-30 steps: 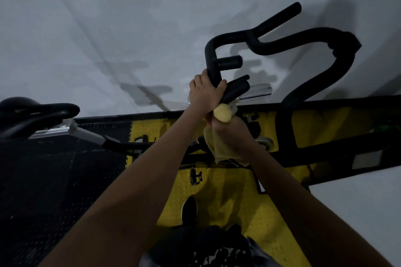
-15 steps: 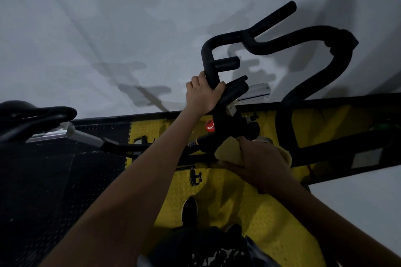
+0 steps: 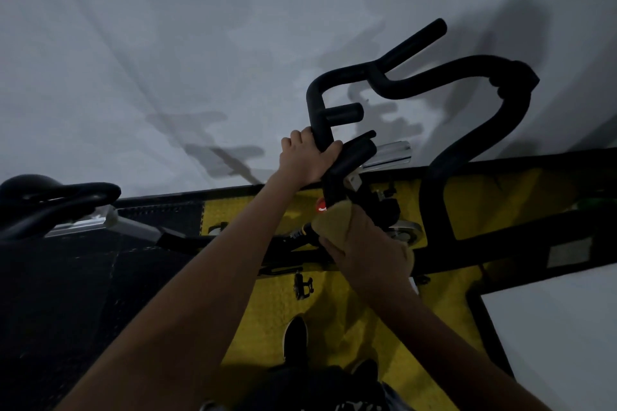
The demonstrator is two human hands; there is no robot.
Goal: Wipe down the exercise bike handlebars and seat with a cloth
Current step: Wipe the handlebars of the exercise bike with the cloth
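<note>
Nearest the camera, at the bottom edge of the view, a dark shoe (image 3: 295,337) stands on the yellow floor mat (image 3: 337,320), which meets a black mat (image 3: 83,294) on the left. Above it the two bare forearms reach forward toward the exercise bike. The right hand (image 3: 370,250) is clenched around a yellowish cloth (image 3: 334,220), pressing it against the black stem beneath the handlebars; folds of the cloth bulge out above the thumb and at the far side of the hand. Just beside the cloth's upper edge sits a small red knob (image 3: 321,204), partly hidden. Slightly further on, the left hand (image 3: 309,160) grasps the near vertical bar of the black handlebars (image 3: 434,83), fingers wrapped around it below a short stub grip. A silver metal bracket (image 3: 390,153) juts out to the right of that hand. The handlebars loop upward and away to the right. Far to the left, well apart from both hands, the black seat (image 3: 50,197) sits on its silver post (image 3: 96,222). Beyond everything stretches a pale grey wall (image 3: 167,43) streaked with shadows.
</note>
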